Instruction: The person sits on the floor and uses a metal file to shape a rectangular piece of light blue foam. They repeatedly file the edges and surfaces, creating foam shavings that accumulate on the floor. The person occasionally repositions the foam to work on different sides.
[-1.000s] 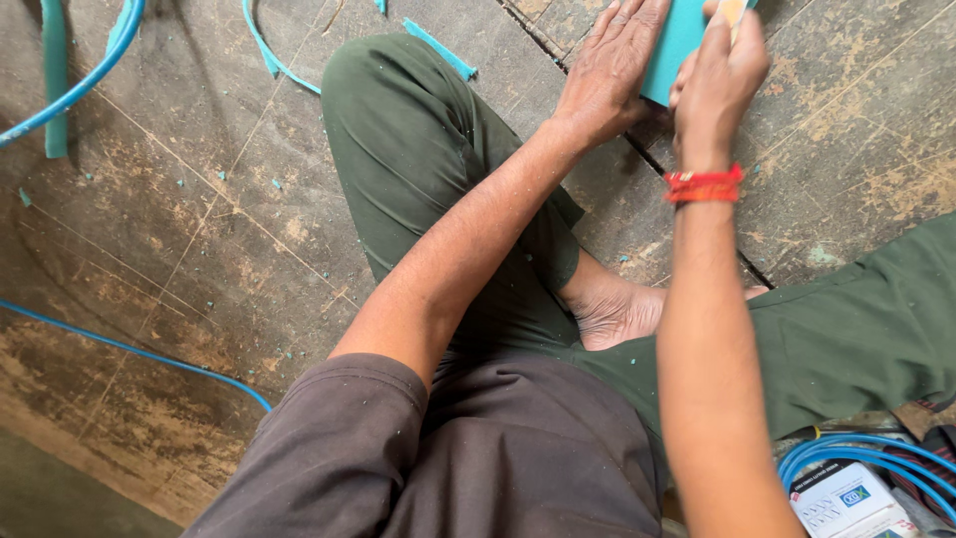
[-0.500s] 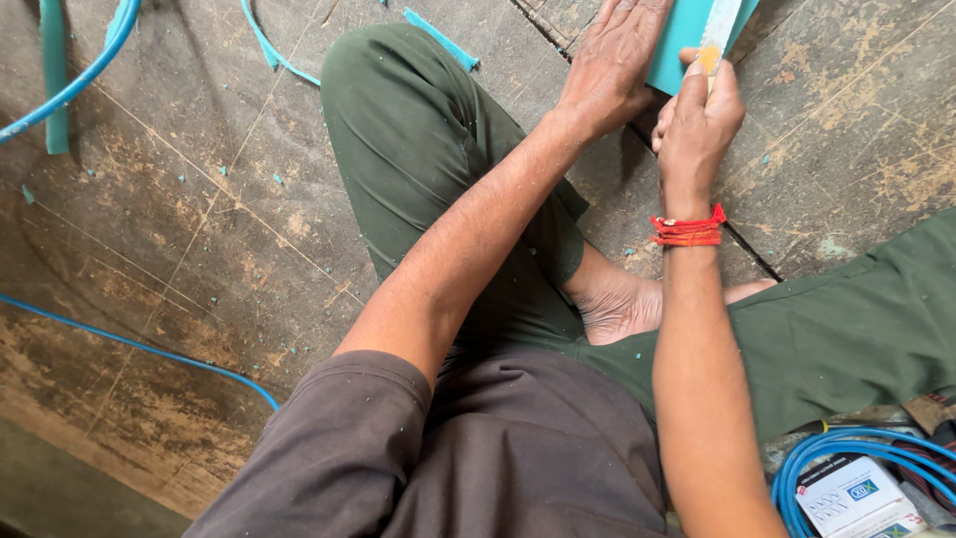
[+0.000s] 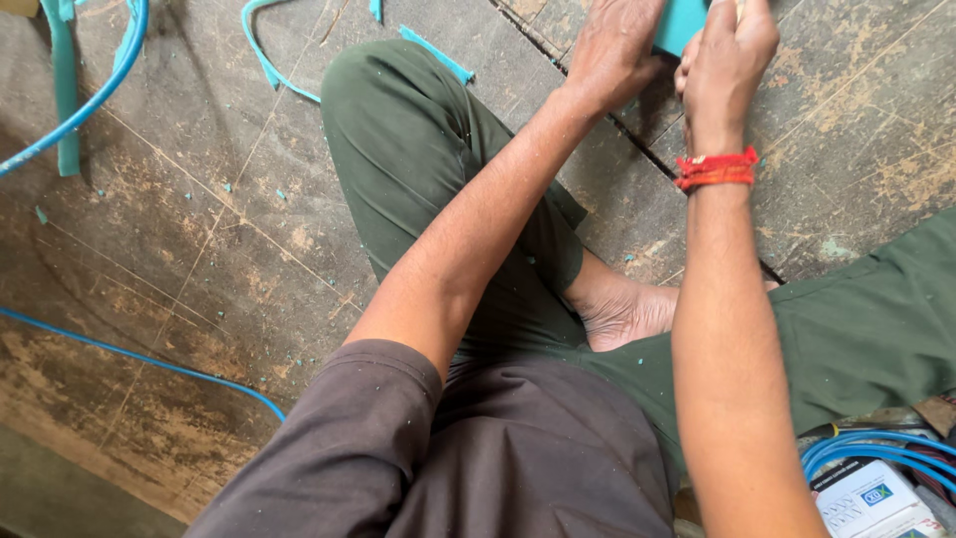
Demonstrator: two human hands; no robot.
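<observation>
Head view: left hand stretched forward past bent knee, palm down, fingers flat on teal sheet at top edge of frame, pressing rather than gripping. Right hand curled into loose fist just beside sheet, forearm straight, red thread band at wrist; contents of fist hidden. Sheet lying on worn floor.

Both arms reach forward over the crossed legs. The left hand lies palm down with fingers spread flat. Just beside it the right hand is curled into a fist, its grip tight, knuckles up, wrist straight.
</observation>
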